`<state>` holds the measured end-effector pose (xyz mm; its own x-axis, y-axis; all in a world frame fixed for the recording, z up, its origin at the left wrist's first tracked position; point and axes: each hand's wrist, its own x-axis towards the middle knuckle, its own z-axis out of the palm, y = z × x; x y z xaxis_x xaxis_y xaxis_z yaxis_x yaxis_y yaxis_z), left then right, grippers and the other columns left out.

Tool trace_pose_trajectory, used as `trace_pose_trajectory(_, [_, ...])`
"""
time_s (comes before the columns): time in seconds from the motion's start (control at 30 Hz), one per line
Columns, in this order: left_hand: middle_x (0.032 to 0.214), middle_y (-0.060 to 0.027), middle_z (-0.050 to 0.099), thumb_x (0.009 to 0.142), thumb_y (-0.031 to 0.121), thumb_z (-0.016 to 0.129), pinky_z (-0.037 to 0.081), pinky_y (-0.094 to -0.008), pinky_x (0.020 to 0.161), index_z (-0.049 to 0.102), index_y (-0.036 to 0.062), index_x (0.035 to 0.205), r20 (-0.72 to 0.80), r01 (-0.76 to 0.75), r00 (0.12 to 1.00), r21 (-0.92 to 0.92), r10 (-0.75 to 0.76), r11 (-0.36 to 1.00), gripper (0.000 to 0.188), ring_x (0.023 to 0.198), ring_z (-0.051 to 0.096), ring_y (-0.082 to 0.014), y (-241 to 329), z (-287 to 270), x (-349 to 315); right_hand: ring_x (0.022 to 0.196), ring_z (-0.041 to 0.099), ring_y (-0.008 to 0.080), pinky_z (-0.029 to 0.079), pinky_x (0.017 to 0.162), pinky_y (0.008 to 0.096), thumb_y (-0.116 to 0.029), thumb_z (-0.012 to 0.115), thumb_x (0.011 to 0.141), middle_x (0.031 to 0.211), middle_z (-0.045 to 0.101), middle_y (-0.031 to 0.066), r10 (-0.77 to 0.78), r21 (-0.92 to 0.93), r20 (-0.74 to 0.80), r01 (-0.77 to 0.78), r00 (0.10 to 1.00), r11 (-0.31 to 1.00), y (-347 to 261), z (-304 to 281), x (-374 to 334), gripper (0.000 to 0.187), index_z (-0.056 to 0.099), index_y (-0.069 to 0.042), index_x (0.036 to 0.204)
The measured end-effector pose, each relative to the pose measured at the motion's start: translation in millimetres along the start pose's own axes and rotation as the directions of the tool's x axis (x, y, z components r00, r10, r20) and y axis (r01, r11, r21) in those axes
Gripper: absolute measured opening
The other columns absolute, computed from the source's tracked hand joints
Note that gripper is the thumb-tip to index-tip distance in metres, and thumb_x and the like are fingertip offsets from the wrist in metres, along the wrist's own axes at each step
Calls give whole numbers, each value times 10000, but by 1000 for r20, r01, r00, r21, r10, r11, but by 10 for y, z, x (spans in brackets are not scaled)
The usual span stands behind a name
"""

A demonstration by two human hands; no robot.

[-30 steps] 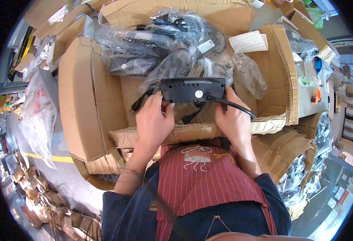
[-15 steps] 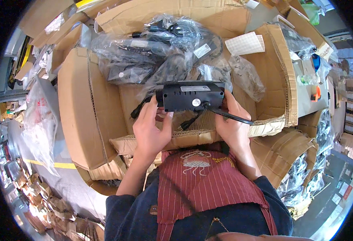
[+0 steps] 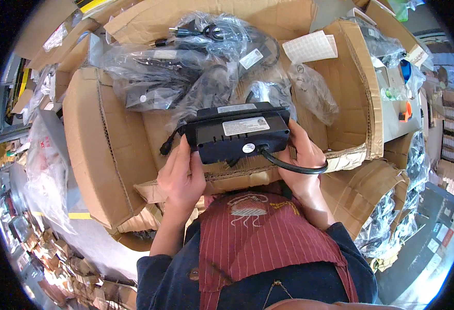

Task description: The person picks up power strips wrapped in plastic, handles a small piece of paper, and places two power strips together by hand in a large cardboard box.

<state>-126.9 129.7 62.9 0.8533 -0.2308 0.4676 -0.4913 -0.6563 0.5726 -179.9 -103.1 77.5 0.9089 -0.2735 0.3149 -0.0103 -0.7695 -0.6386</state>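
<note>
A black box-shaped power adapter (image 3: 217,146), with vent slots, a white label and a round sticker, is held level between my two hands over the near side of an open cardboard box (image 3: 90,150). My left hand (image 3: 179,173) grips its left end. Closed round the right end is my right hand (image 3: 303,161), and a thick black cable (image 3: 294,168) loops from the adapter's near face across it. A second labelled black casing (image 3: 236,108) shows right behind the adapter; whether it is held too, I cannot tell. A black connector (image 3: 166,146) hangs beside my left fingers.
Inside the box lie several bagged black adapters and cords (image 3: 185,72), an empty-looking plastic bag (image 3: 315,95) and a white gridded sheet (image 3: 310,46). At the lower right stands another carton (image 3: 358,199) with plastic-wrapped things. An orange tape dispenser (image 3: 406,111) sits at the right.
Both hands have brought the adapter slightly lower and nearer to me. It has tilted, so its labelled top face and the casing behind show more.
</note>
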Motion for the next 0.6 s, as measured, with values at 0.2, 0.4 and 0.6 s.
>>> trace_pose_trajectory(0.2, [948, -188, 690, 778, -99, 643, 547, -310, 659, 621, -79, 1203, 36, 40, 999, -22, -39, 999, 426, 735, 686, -268, -17, -8, -24, 673, 664, 365, 526, 602, 396, 67, 648, 740, 789, 662, 210, -27, 23, -33, 27, 999, 999, 38, 25, 4, 471, 609, 7, 1205])
trace_pose_trajectory(0.4, [999, -204, 681, 767, -101, 646, 552, -315, 689, 604, -77, 1232, 66, 33, 997, -6, -32, 999, 467, 776, 692, -295, -28, -46, -23, 774, 695, 367, 553, 683, 379, 48, 659, 722, 906, 684, 230, -12, 48, -13, 13, 1000, 999, 19, 34, 10, 510, 590, 31, 1227])
trace_pose_trajectory(0.6, [1036, -217, 662, 727, -105, 654, 549, -344, 753, 601, -77, 1240, 72, 43, 997, -94, -36, 995, 516, 854, 685, -317, 53, -62, 38, 971, 706, 279, 536, 843, 340, -45, 678, 697, 1084, 681, 209, 71, 194, 103, -90, 992, 977, -68, -88, 106, 695, 494, 11, 1365])
